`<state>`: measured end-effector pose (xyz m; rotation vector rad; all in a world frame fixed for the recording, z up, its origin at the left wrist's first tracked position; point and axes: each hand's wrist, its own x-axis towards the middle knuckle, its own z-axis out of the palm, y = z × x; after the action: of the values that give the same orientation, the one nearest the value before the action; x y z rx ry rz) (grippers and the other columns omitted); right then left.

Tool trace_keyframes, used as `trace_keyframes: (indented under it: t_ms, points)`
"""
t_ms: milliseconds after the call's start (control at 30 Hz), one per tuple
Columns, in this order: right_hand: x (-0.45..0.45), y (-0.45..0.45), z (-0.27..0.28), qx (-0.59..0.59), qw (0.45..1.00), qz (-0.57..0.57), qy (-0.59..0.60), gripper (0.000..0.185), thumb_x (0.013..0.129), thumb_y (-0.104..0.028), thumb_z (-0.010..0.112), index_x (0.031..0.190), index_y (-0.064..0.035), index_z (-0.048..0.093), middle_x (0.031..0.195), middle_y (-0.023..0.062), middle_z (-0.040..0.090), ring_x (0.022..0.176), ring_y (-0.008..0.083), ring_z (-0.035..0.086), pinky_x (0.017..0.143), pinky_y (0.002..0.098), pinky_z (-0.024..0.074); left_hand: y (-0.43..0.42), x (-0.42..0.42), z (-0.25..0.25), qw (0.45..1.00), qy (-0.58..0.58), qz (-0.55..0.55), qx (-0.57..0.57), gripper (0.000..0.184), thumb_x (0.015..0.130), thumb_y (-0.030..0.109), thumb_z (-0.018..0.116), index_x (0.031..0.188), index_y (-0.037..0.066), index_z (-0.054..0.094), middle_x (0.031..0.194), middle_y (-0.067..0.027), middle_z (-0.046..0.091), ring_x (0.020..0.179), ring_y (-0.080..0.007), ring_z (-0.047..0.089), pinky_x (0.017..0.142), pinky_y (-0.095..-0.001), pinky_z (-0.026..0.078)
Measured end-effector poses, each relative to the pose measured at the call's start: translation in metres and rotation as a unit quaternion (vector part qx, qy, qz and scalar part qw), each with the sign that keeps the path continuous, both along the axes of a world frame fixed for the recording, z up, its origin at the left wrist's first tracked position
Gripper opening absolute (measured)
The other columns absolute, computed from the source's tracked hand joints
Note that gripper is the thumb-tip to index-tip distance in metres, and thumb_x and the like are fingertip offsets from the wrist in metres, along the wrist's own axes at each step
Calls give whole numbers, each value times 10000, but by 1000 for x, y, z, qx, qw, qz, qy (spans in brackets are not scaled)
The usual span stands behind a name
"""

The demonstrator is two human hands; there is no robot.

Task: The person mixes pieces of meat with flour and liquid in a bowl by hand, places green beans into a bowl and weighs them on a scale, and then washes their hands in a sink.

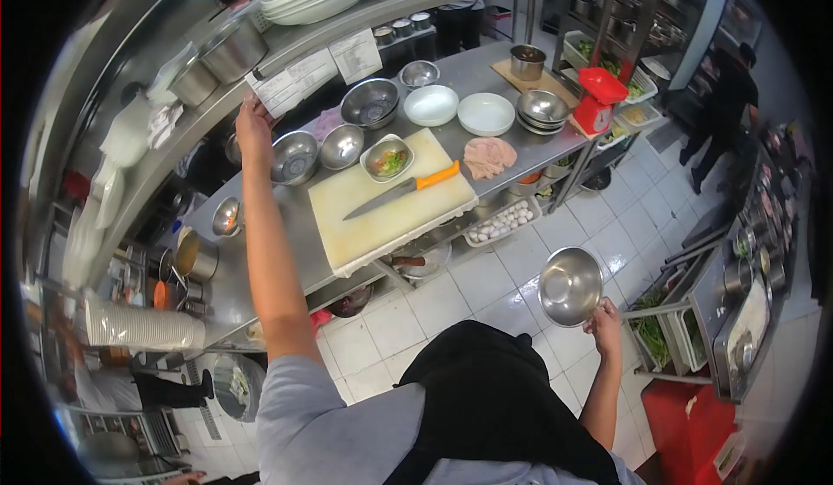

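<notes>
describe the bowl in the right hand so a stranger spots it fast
From the black apron, look up and right to the right hand. It grips a steel bowl by the rim. Unlike the bowls on the counter, this one shows against floor tiles.

The held bowl (570,286) was silver, the apron (486,398) black, the shirt (347,420) grey. The knife handle (438,175) was orange, the cutting board (343,235) pale yellow and the scale (595,114) red.

Two hands (606,325); one held metal bowl (570,286); one yellow cutting board (347,200); one orange-handled knife (403,189); one red scale (596,103).
</notes>
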<state>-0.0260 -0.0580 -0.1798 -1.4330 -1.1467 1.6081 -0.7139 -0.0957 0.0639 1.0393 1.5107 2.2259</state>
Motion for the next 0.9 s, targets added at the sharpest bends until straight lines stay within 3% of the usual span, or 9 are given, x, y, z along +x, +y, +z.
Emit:
trace_keyframes:
  t_ms: [400, 633, 700, 900]
  points:
    - [139, 84, -15, 19, 1000, -13, 16, 88, 875, -131, 543, 819, -118, 477, 633, -3, 511, 481, 90, 510, 426, 216, 386, 1, 29, 6, 993, -63, 100, 26, 583, 972, 525, 355, 1156, -11, 493, 1066, -180, 637, 931, -285, 640, 821, -421, 495]
    - [178, 112, -19, 4, 1000, -15, 21, 86, 874, -135, 527, 820, -134, 460, 630, -11, 489, 473, 101, 511, 430, 225, 393, 3, 47, 5, 986, -62, 151, 41, 656, 944, 588, 364, 1149, -21, 495, 1111, -181, 611, 970, -284, 617, 785, -431, 499]
    - [189, 117, -22, 6, 999, -9, 31, 68, 881, -141, 533, 847, -119, 479, 625, -5, 506, 489, 101, 527, 441, 217, 387, 4, 53, 7, 982, -90, 161, 43, 630, 949, 589, 356, 1133, 6, 510, 1119, -167, 587, 1039, -298, 571, 897, -488, 445]
    - [213, 138, -28, 6, 999, 2, 48, 60, 885, -150, 525, 853, -118, 485, 646, 1, 516, 487, 110, 536, 436, 232, 399, 2, 70, 5, 976, -84, 192, 62, 646, 956, 577, 350, 1146, -20, 506, 1169, -188, 552, 1065, -314, 548, 912, -508, 452]
